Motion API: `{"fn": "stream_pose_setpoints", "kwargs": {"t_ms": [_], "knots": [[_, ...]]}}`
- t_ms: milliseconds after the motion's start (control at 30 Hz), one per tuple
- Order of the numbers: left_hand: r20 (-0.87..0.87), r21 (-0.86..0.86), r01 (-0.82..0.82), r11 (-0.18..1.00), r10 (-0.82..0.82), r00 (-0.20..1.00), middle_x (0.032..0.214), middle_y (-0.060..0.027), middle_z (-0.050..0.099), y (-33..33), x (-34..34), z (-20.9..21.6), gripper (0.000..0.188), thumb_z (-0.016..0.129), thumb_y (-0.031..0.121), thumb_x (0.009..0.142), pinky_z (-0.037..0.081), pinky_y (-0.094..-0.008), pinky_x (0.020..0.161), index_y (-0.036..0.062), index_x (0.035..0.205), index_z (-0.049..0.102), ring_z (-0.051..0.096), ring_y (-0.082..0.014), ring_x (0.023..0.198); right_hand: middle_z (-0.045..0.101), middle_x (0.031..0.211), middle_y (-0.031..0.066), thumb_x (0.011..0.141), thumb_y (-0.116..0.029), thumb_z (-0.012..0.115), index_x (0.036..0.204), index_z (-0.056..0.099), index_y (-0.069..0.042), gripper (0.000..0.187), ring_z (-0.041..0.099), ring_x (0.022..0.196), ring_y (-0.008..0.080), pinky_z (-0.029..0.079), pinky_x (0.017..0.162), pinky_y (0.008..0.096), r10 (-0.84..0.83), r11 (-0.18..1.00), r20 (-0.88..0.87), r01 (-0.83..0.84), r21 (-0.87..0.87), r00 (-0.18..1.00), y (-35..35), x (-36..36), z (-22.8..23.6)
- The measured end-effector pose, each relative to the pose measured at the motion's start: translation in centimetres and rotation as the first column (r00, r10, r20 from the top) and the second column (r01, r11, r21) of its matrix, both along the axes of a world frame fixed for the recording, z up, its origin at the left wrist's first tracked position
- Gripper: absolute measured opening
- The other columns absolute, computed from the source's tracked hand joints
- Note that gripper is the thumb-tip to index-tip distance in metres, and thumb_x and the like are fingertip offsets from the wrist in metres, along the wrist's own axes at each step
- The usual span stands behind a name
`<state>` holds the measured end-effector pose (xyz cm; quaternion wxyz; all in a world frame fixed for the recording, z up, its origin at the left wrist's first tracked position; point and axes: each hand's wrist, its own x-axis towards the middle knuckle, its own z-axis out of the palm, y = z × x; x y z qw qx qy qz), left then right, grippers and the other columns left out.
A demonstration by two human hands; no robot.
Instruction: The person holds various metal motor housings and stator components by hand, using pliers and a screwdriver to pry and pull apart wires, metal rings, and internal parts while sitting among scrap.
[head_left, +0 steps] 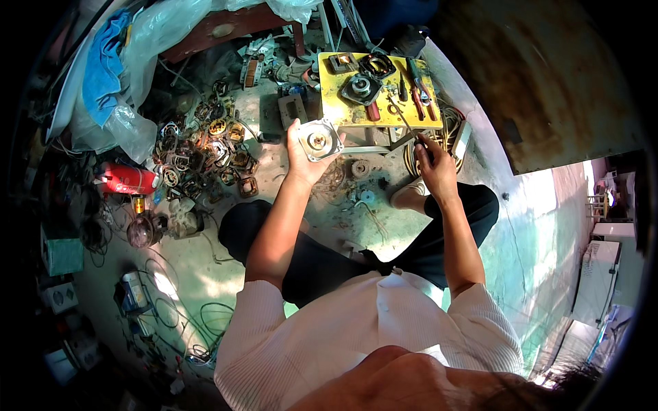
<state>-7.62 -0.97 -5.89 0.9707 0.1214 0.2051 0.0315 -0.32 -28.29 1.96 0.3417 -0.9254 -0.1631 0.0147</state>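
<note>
My left hand is closed round a square metal motor end cover with a round hub at its centre, its hollow side facing up. In my right hand is a screwdriver; its long thin shaft slants up and left over the near edge of a small yellow table, and its handle is mostly hidden by the fingers. The two hands are apart. On the table lie a dark motor part with a round metal centre, a coil ring, a square frame and several red-handled tools.
Left of me a heap of copper-wound motor cores covers the floor, near a red cylinder. Cables lie at lower left. Behind the table's right side is coiled hose. A rusty panel stands at upper right.
</note>
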Motion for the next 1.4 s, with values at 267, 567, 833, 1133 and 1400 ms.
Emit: {"fn": "stream_pose_setpoints", "kwargs": {"t_ms": [267,567,833,1133,1400], "knots": [[-0.008,0.025,0.036,0.999,-0.036,0.999,0.116,-0.018,0.064,-0.2,-0.1,0.4,0.071,0.049,0.063,0.087,0.044,-0.0521,0.099,0.0008,0.122,0.058,0.058,-0.0398,0.114,0.069,0.101,0.0196,0.092,-0.026,0.06,0.121,0.066,-0.01,0.033,0.067,0.092,0.0355,0.052,0.08,0.0421,-0.011,0.979,0.186,0.048,-0.2,0.983,0.2,0.3,1.4],[0.142,0.175,0.08,0.981,-0.106,0.984,0.115,-0.0161,0.066,0.4,-0.3,-0.6,0.072,0.041,0.063,0.091,0.048,-0.047,0.095,0.0009,0.124,0.058,0.061,-0.0389,0.111,0.065,0.1,0.0029,0.102,-0.015,0.052,0.136,0.055,-0.006,0.036,0.059,0.078,0.01,0.049,0.072,0.0246,0.431,0.872,-0.436,-0.242,0.425,0.79,1.7,-5.2,3.3],[0.127,0.294,-0.077,0.953,0.041,0.991,0.109,-0.0167,0.069,-0.9,-0.1,0.9,0.069,0.032,0.056,0.097,0.052,-0.0432,0.09,-0.0023,0.123,0.058,0.067,-0.0347,0.1,0.062,0.089,0.0016,0.103,-0.019,0.05,0.136,0.056,-0.008,0.035,0.055,0.071,0.0066,0.046,0.06,0.0209,0.399,0.893,-0.579,-0.157,0.422,0.712,2.3,-7.1,3.0],[0.197,0.453,-0.206,0.868,0.128,0.972,0.102,-0.012,0.069,-2.0,-0.1,0.6,0.063,0.031,0.053,0.098,0.054,-0.0373,0.082,0.0002,0.116,0.06,0.067,-0.0237,0.096,0.056,0.087,0.0029,0.104,-0.022,0.046,0.138,0.049,-0.01,0.037,0.049,0.065,0.0072,0.038,0.047,0.0162,0.479,0.695,-0.824,0.443,0.566,0.303,2.9,-7.8,1.8],[0.185,0.349,-0.125,0.929,0.062,0.981,0.105,-0.0151,0.069,-1.8,-0.5,0.7,0.071,0.03,0.057,0.096,0.052,-0.0418,0.09,-0.004,0.118,0.06,0.067,-0.0332,0.095,0.056,0.088,0.0043,0.104,-0.02,0.046,0.139,0.047,-0.007,0.038,0.047,0.064,0.0074,0.034,0.045,0.0158,0.518,0.639,-0.813,0.511,0.575,0.268,2.8,-8.2,1.0]]}}
